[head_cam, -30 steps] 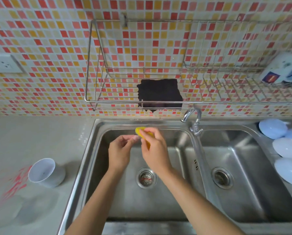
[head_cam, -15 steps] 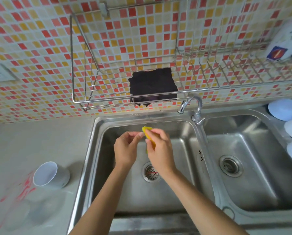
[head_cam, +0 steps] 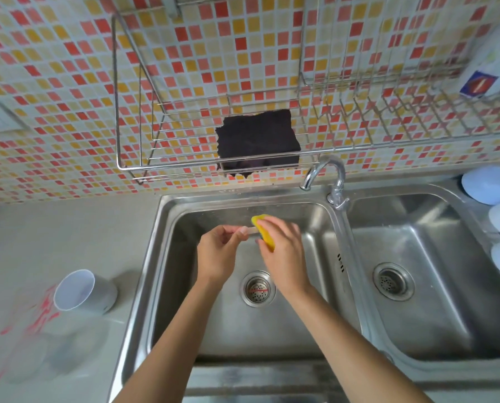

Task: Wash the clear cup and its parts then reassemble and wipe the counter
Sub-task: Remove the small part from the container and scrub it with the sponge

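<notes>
A thin clear straw-like part (head_cam: 250,230) is pinched between the thumb and fingers of the left hand (head_cam: 218,254), held level over the left basin of the sink (head_cam: 170,228). Its far end is enclosed by a yellow sponge (head_cam: 262,234), which is gripped, folded around the part, by the right hand (head_cam: 283,251). Both hands are positioned above and just behind the left basin's drain (head_cam: 258,288).

On the counter (head_cam: 68,228) left of the sink, a white inner cup (head_cam: 81,292) is seen lying tilted on its side, mouth toward the camera. Nearer the camera from it, the clear cup (head_cam: 25,341) with red printing is found, blurred; whether it stands or lies cannot be told.

Behind the sink, a dark cloth (head_cam: 257,138) is hung in the wire rack (head_cam: 144,167) on the tiled wall. The tap (head_cam: 328,177) is mounted at the divider between the basins. Pale blue bowls (head_cam: 488,184) are stacked at the sink's right edge.
</notes>
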Demonstrator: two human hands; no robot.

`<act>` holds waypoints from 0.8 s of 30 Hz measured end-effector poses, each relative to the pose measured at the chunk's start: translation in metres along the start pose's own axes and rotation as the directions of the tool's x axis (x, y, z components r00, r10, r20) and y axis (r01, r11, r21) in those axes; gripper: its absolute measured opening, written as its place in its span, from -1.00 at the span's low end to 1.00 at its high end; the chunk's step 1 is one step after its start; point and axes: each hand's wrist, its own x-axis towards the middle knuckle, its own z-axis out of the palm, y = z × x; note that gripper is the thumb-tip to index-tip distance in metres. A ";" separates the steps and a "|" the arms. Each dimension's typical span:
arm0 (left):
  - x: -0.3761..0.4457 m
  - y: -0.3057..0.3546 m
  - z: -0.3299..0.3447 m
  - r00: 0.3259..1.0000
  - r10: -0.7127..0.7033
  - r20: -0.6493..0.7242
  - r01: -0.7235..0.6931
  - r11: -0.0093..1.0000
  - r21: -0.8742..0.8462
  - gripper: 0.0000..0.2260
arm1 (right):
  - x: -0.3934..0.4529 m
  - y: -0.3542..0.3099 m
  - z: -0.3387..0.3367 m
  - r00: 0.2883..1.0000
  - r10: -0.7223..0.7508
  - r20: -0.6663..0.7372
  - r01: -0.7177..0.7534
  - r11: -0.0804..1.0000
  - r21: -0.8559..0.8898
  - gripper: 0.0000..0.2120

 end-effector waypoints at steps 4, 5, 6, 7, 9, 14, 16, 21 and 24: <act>-0.001 0.004 0.005 0.997 -0.055 0.050 0.059 0.996 -0.070 -0.81 | 0.014 0.011 -0.002 0.992 -0.127 -0.019 0.125 0.988 -0.090 -0.64; -0.002 0.005 0.006 0.995 -0.077 0.067 0.083 0.992 -0.097 -0.79 | 0.018 0.013 -0.003 0.990 -0.144 -0.008 0.142 0.984 -0.111 -0.66; -0.003 0.006 0.008 0.993 -0.088 0.084 0.097 0.989 -0.111 -0.79 | 0.021 0.015 -0.004 0.987 -0.160 0.010 0.160 0.979 -0.129 -0.66; -0.003 0.006 0.008 0.992 -0.081 0.096 0.090 0.991 -0.102 -0.80 | 0.023 0.017 -0.006 0.983 -0.181 0.031 0.184 0.973 -0.143 -0.67; -0.003 0.006 0.007 0.995 0.010 0.101 -0.012 1.000 0.016 -0.84 | 0.026 0.021 -0.010 0.969 -0.234 0.084 0.245 0.956 -0.162 -0.67; 0.004 0.002 0.005 0.900 0.380 0.213 -0.436 0.807 0.399 -0.81 | 0.034 0.029 -0.021 0.955 -0.238 0.176 0.270 0.943 -0.192 -0.69; 0.008 0.001 0.008 0.872 0.432 0.231 -0.489 0.737 0.466 -0.81 | 0.036 0.030 -0.023 0.952 -0.244 0.186 0.277 0.944 -0.180 -0.68; 0.010 0.006 0.020 0.920 0.374 0.117 -0.388 0.830 0.400 -0.89 | 0.036 0.036 -0.027 0.991 -0.122 0.046 0.127 0.984 -0.129 -0.65; 0.012 0.011 0.026 0.967 0.252 0.042 -0.253 0.921 0.297 -0.88 | 0.020 0.027 -0.024 1.000 -0.024 -0.011 0.023 0.998 -0.059 -0.61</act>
